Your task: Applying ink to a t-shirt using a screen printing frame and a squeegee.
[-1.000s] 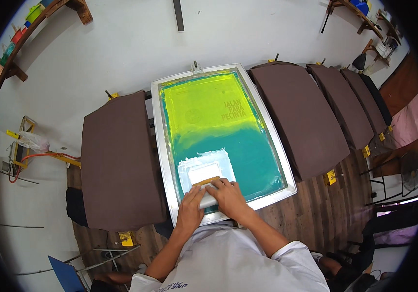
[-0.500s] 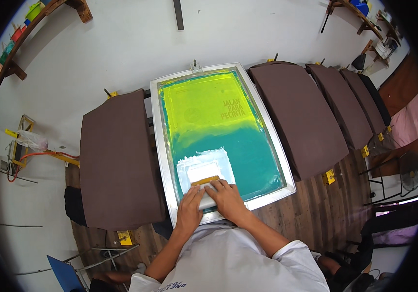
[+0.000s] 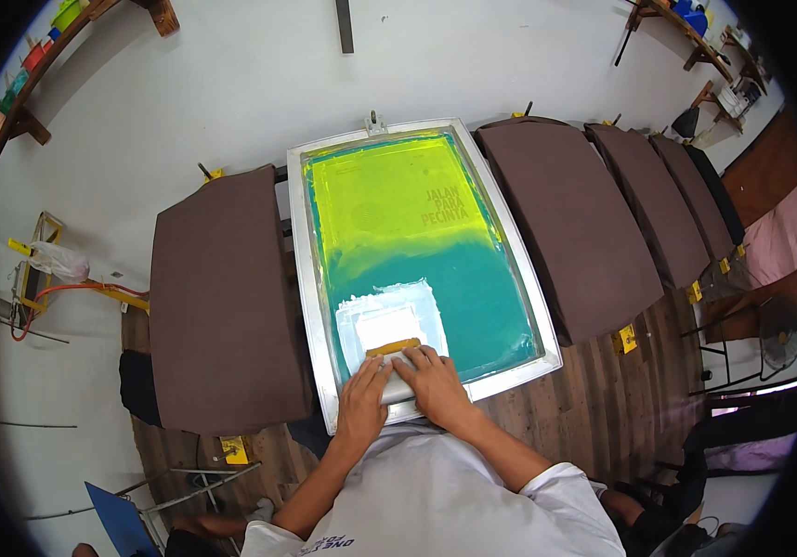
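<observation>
A silk-screen (image 3: 303,243) in a pale metal frame lies in front of me. Its far half is yellow-green (image 3: 371,186) with faint lettering on the right, its near half teal (image 3: 473,302). White ink (image 3: 389,323) covers a patch toward the near left, ringed by pale blue. Just behind this patch, close to the near rim, is a squeegee (image 3: 393,347) with a yellowish-brown strip. My left hand (image 3: 361,399) and my right hand (image 3: 437,385) grip it side by side, fingers bent over its top. My palms partly hide its lower part.
Brown cloth-covered boards flank the screen, one on the left (image 3: 222,306) and several on the right (image 3: 570,232). Yellow brackets (image 3: 627,338) stick out below them. Wall shelves (image 3: 45,65) hold colourful tubs. A blue panel (image 3: 122,515) stands at lower left, above a wooden floor.
The squeegee and both hands hold almost the same place on the screen. The whole view has shifted very slightly; the white patch looks the same.
</observation>
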`<action>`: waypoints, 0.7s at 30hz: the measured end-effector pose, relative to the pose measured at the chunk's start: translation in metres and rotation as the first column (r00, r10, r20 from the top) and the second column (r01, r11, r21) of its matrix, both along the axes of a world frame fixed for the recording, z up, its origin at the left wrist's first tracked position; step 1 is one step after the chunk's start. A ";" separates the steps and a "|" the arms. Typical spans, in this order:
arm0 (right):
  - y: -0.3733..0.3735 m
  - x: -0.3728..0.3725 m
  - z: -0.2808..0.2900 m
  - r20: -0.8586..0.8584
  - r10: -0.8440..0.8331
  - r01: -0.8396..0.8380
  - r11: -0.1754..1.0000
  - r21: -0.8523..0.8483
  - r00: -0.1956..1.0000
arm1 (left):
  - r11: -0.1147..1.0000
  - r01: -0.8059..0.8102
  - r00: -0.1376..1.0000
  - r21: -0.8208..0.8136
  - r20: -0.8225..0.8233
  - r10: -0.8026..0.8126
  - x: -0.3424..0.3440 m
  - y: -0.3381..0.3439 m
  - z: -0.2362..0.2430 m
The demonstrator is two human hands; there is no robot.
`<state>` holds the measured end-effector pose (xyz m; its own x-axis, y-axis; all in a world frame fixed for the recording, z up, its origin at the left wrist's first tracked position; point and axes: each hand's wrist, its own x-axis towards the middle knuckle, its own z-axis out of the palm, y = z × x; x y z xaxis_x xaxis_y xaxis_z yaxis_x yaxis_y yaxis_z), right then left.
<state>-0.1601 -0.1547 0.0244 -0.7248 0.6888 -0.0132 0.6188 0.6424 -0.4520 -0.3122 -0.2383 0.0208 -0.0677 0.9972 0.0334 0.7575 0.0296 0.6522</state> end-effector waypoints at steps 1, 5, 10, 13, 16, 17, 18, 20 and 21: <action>0.002 0.001 0.004 0.001 0.003 -0.003 1.000 -0.001 1.000 | 1.000 0.004 1.000 -0.014 0.014 -0.004 0.001 -0.003 -0.002; -0.003 0.004 0.009 0.048 0.039 -0.039 0.999 0.002 0.998 | 1.000 0.001 1.000 0.026 0.002 -0.001 0.004 -0.006 0.006; 0.002 0.007 0.015 0.057 0.063 -0.060 0.997 -0.052 0.996 | 1.000 -0.002 0.999 -0.030 0.043 0.004 0.005 -0.008 0.000; 0.007 0.008 0.025 0.128 0.121 -0.106 0.987 -0.123 0.984 | 1.000 -0.001 1.000 -0.015 0.025 0.002 0.005 -0.007 0.010; -0.003 0.009 0.012 0.050 0.067 -0.069 0.997 0.045 0.997 | 1.000 -0.004 1.000 0.024 0.000 0.004 0.005 -0.010 0.001; -0.004 0.011 0.010 0.066 0.078 -0.077 0.997 -0.015 0.995 | 1.000 -0.001 1.000 0.019 0.011 0.001 0.005 -0.012 -0.003; -0.004 0.011 0.011 0.080 0.090 -0.084 0.994 -0.076 0.993 | 1.000 -0.010 1.000 0.018 0.015 0.009 0.007 -0.014 -0.001; -0.004 0.012 0.020 0.088 0.091 -0.086 0.994 -0.064 0.992 | 1.000 -0.003 0.999 -0.001 0.046 0.003 0.009 -0.016 0.006; -0.004 0.012 0.024 0.091 0.081 -0.077 0.996 -0.049 0.993 | 1.000 -0.008 0.999 -0.002 0.051 0.008 0.010 -0.015 0.007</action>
